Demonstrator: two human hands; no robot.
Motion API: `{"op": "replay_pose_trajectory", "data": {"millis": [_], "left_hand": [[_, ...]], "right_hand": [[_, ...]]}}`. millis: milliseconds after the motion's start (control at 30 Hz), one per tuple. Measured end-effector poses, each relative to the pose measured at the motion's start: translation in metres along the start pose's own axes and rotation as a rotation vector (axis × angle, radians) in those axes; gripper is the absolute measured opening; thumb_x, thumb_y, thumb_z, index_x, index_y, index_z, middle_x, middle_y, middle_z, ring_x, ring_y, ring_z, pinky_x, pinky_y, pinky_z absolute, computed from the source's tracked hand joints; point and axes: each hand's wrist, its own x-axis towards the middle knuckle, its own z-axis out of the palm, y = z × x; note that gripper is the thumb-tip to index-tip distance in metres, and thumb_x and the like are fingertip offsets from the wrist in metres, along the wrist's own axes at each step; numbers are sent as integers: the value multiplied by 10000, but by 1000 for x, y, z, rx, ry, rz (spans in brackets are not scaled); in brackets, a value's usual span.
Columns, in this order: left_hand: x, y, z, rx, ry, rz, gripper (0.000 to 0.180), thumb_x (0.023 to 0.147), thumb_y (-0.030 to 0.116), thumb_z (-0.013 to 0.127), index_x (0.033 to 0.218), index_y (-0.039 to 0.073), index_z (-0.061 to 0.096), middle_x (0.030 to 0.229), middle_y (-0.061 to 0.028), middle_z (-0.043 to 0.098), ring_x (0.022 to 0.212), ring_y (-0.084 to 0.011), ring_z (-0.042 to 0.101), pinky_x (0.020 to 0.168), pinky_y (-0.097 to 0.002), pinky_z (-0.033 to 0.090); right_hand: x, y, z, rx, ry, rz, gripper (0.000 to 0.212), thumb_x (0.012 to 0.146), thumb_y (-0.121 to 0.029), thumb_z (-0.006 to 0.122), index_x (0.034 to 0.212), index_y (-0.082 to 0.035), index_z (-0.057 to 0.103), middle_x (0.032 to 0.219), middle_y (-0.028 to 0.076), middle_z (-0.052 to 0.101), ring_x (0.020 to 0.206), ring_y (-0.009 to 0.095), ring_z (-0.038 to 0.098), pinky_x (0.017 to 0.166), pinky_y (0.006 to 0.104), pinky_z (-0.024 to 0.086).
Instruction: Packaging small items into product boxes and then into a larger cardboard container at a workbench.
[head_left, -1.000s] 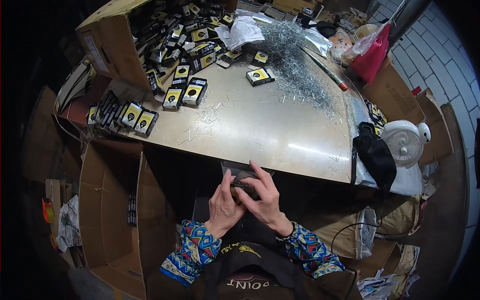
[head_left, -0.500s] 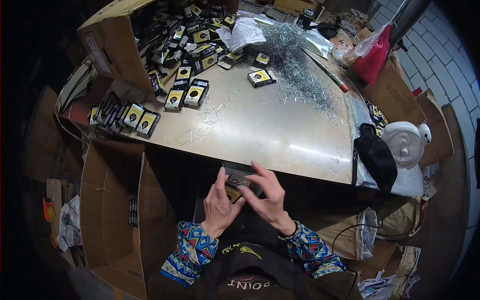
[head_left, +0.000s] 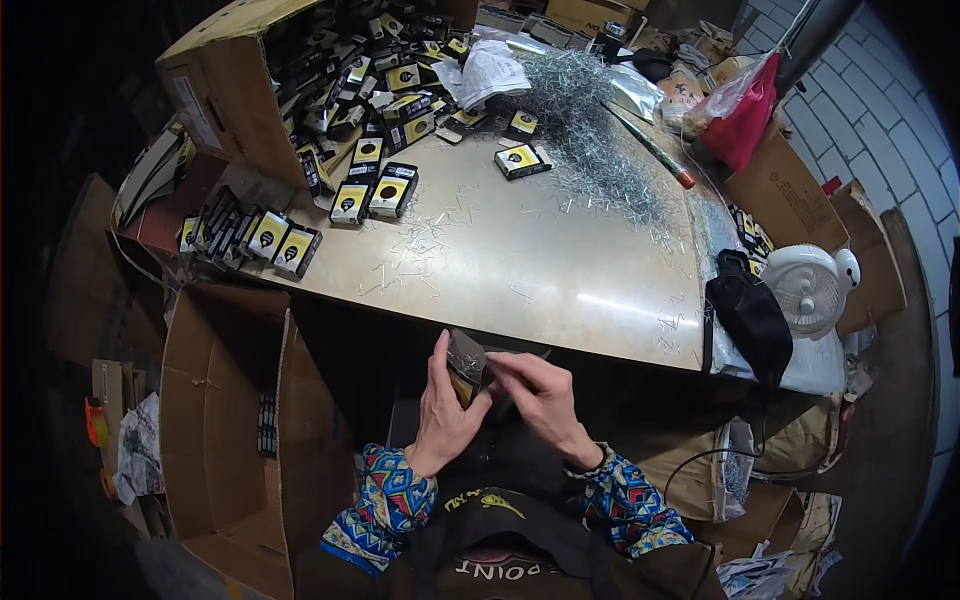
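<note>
Right hand [head_left: 545, 395] newly bunched at box [head_left: 464, 355] in clasp of left hand [head_left: 440, 415], littered tabletop [head_left: 590, 265], brick wall [head_left: 855, 115] beyond.

Small box [head_left: 462, 387] (partly) behind left hand [head_left: 445, 420]

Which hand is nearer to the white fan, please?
Right: the right hand is left of the white fan and lower in the picture; the left hand is farther left.
</note>
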Motion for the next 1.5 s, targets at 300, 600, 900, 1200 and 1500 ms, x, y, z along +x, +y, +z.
{"op": "replay_pose_trajectory", "data": {"millis": [300,600,900,1200,1500], "left_hand": [[0,0,-2,65,-39,9,925,720,60,734,1474,6,203,1283,-261,480,1166,-426,508,965,-450,449],[4,6,2,264,22,190,932,712,104,772,1461,-24,232,1304,-250,462,1177,-410,474,991,-447,419],[12,2,3,124,-67,59,898,723,116,778,1444,-22,261,1244,-252,511,1116,-405,547,931,-427,472],[8,-4,10,127,-22,131,900,736,151,788,1447,-7,258,1257,-280,534,1087,-428,597,892,-428,517],[8,0,8,174,-5,192,671,722,175,806,1233,58,387,1096,-196,582,935,-401,632,761,-434,533]], "right_hand": [[15,-11,-13,-484,46,-386,190,814,19,698,1002,-9,694,868,91,692,713,194,642,629,273,517],[27,0,-34,-587,-78,-51,177,834,-96,652,991,-24,689,874,170,682,797,338,670,705,388,534],[35,-3,-32,-292,-129,66,140,861,-86,658,962,-1,703,811,162,705,689,279,687,639,331,533],[13,9,-14,-421,-93,-336,257,825,-157,733,1059,-56,706,1263,188,585,1124,357,578,875,373,522],[-3,4,2,-156,-29,-30,301,838,-84,721,1121,2,671,1155,193,659,968,247,684,809,302,553]]}}
